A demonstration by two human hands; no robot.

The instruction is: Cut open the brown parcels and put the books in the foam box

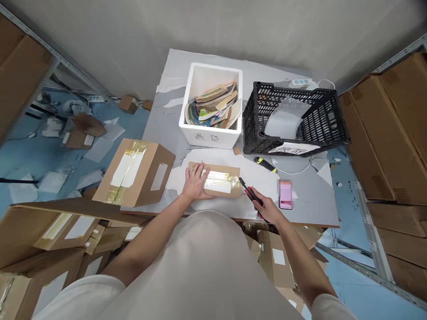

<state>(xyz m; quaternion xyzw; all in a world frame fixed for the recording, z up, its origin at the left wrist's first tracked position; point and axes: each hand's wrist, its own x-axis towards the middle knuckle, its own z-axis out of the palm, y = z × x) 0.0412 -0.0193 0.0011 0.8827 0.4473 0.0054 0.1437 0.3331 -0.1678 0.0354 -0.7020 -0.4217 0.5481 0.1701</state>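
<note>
A small flat cardboard box [216, 193] with white labels and clear tape lies near the table's front edge. My left hand [196, 182] rests on its left end, fingers spread and pressing on the top. In my right hand [265, 206] is a black and red utility knife [248, 190], gripped by the handle. The knife's tip is at the taped right end of the box; whether it touches cannot be made out. A larger taped carton [156, 162] stands to the left of my left hand. Right of the knife lies a phone [285, 194] with a pink screen.
Behind the small box stand a white foam box [210, 137] of books and a black plastic crate [255, 138] with white sheets. A yellow-black cutter [265, 164] lies before the crate. Cartons [273, 253] crowd below the table; shelves of boxes [383, 138] flank the right.
</note>
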